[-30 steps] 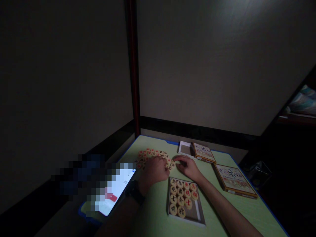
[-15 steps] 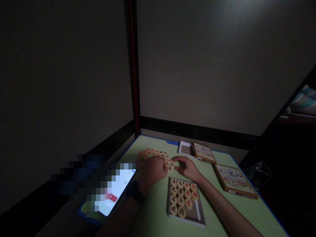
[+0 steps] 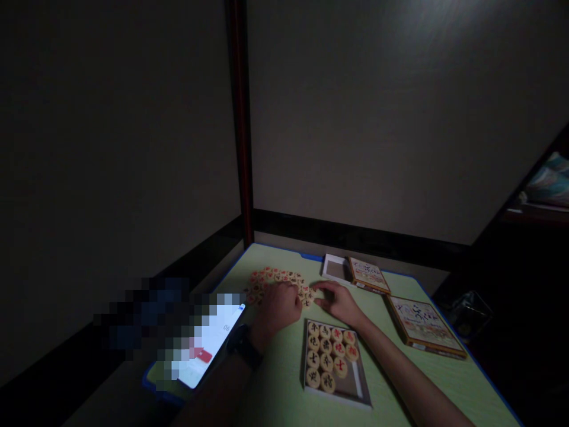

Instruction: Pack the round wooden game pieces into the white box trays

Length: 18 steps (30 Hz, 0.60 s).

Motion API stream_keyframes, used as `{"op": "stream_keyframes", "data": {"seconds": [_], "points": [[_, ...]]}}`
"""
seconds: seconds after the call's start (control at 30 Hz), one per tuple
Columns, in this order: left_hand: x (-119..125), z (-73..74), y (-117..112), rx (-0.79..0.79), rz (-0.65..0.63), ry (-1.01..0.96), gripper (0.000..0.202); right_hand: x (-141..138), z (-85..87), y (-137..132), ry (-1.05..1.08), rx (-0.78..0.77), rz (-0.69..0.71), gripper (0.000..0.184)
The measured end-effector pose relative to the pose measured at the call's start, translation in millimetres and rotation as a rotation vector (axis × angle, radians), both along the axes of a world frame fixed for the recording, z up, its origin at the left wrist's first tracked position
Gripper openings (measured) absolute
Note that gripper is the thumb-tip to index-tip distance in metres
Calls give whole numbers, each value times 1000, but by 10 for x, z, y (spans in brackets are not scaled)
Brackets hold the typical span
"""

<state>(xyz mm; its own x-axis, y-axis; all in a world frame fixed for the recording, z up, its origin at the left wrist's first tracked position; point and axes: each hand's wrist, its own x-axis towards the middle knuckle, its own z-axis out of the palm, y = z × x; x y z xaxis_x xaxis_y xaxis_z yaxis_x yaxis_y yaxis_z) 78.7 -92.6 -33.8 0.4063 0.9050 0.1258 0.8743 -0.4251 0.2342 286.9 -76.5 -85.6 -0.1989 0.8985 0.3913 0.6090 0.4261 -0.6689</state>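
Note:
A cluster of round wooden Chinese chess pieces (image 3: pixel 284 276), marked in red and black, lies on the green tabletop. My left hand (image 3: pixel 281 305), with a dark watch on its wrist, is curled over the near side of the cluster. Its fingertips are hidden, so what they hold does not show. At the cluster's right edge is my right hand (image 3: pixel 340 305), thumb and forefinger apart beside the outermost pieces. Closer to me sits a shallow box tray (image 3: pixel 348 388) with several pieces set in rows, black characters on the left and red on the right. Its lower right part shows bare bottom.
An open white box tray (image 3: pixel 331 268) stands at the table's back, partly under a printed box lid (image 3: pixel 368 273). Another printed lid (image 3: pixel 427 325) lies at right. A lit phone (image 3: pixel 213 350) rests at the left edge. Walls meet behind the table (image 3: pixel 466 379).
Both hands stay almost in place over and beside the cluster. The camera view has shifted very slightly. The pieces in the tray look the same.

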Motion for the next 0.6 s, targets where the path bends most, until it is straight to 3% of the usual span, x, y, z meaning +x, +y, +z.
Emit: {"op": "stream_keyframes", "data": {"seconds": [0.6], "points": [[1, -48, 10, 60, -18, -25, 21, -25, 30, -15, 17, -31, -31, 29]]}}
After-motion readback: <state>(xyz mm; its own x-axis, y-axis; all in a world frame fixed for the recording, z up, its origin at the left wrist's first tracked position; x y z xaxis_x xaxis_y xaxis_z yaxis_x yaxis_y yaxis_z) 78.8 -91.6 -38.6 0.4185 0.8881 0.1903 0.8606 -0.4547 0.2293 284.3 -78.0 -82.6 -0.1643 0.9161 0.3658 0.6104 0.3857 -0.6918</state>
